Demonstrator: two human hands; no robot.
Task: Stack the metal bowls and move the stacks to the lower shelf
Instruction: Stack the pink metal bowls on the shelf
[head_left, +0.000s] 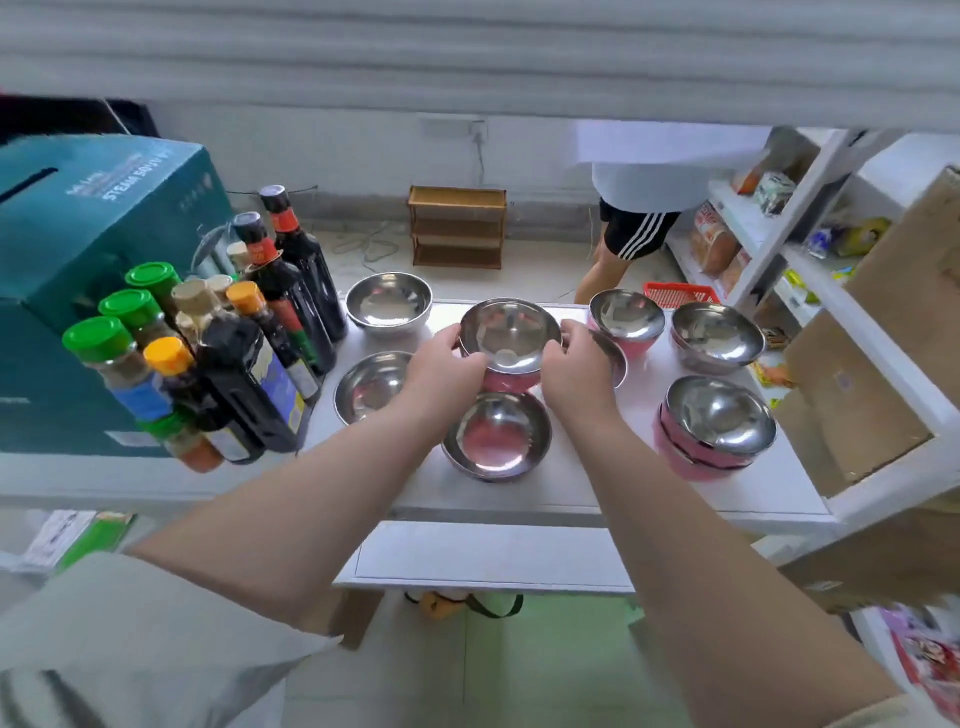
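Several metal bowls stand on a white shelf (571, 488). In the middle, a pink-sided metal bowl (509, 338) is gripped on both sides: my left hand (447, 369) on its left rim, my right hand (576, 364) on its right rim. It hovers just above and behind a plain steel bowl (496, 434). A stack of pink bowls (714, 426) sits at the right front. Single bowls lie at the back left (388, 304), left front (366, 387), back right (626, 317) and far right (717, 338). A lower white shelf (488, 556) shows under the front edge.
Sauce bottles and spice jars (223, 353) crowd the shelf's left side beside a teal carton (78, 270). A cardboard box (883, 374) stands at the right. Another person's legs (618, 254) are behind the shelf, near a grocery rack (753, 228) and a red basket (680, 293).
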